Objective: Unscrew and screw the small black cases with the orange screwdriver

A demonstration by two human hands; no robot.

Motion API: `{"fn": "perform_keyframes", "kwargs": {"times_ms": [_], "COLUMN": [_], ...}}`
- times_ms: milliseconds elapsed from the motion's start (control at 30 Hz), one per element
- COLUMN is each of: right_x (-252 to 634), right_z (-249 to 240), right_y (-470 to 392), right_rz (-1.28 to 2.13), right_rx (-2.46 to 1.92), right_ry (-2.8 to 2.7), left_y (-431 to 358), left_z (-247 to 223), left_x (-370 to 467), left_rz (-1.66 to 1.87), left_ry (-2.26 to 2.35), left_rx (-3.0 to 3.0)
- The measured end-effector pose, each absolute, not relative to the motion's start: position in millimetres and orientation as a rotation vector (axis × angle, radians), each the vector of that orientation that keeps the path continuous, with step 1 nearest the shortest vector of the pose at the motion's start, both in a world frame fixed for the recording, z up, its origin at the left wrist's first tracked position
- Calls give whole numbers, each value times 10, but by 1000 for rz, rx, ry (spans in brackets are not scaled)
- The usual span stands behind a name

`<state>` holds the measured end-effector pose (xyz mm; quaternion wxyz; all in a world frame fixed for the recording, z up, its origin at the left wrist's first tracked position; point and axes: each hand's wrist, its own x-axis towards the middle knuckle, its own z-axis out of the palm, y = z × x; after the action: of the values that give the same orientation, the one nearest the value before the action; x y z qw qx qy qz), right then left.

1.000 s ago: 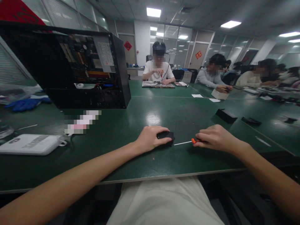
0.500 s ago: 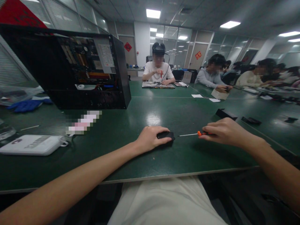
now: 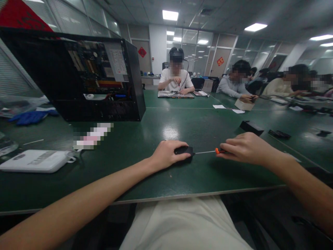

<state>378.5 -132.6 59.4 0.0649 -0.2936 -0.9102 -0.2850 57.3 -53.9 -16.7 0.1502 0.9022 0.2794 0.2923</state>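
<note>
My left hand (image 3: pixel 166 152) is closed round a small black block-shaped part (image 3: pixel 185 151) on the green table, thumb on the near side and fingers over the far side. From the right, my right hand (image 3: pixel 241 147) grips a screwdriver (image 3: pixel 205 152) with an orange and black handle. Its thin metal shaft lies nearly level and points left, with the tip at the right end of the black part. Most of the handle is hidden by my fingers.
An open black computer case (image 3: pixel 135 80) stands at the left. Nearer lie a white power bank (image 3: pixel 39 161) and a blue glove (image 3: pixel 30 117). A black box (image 3: pixel 251 127) and a dark part (image 3: pixel 279 134) lie beyond my right hand. People sit across the green table (image 3: pixel 156 184).
My right hand has moved slightly left with the screwdriver, and its tip has closed the gap to the black part. My left hand has stayed in place.
</note>
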Motion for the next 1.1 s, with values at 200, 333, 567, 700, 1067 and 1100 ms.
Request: {"fn": "perform_keyframes", "kwargs": {"times_ms": [200,333,567,700,1067,1100], "right_x": [3431,3169,3039,3122,3559,3534], "right_z": [983,1298,1227,878,757,717], "right_y": [-1479,-1309,-1065,-1190,-1480,-1475], "right_rz": [-960,-787,-366,-523,-525,-485], "right_rx": [-882,-1018,-1254,-1422,-1529,-1502], "right_ry": [-2877,-3050,-3047,-3076,-2889,-2889], "left_y": [-545,-529,-553,-586,-564,-567], "left_z": [-114,-29,-40,-59,-92,-91], "left_x": [572,580,636,648,649,647], "left_rz": [783,677,700,721,731,731], "left_ry": [823,831,776,759,785,784], "left_rx": [2689,2760,2693,2669,2676,2677]}}
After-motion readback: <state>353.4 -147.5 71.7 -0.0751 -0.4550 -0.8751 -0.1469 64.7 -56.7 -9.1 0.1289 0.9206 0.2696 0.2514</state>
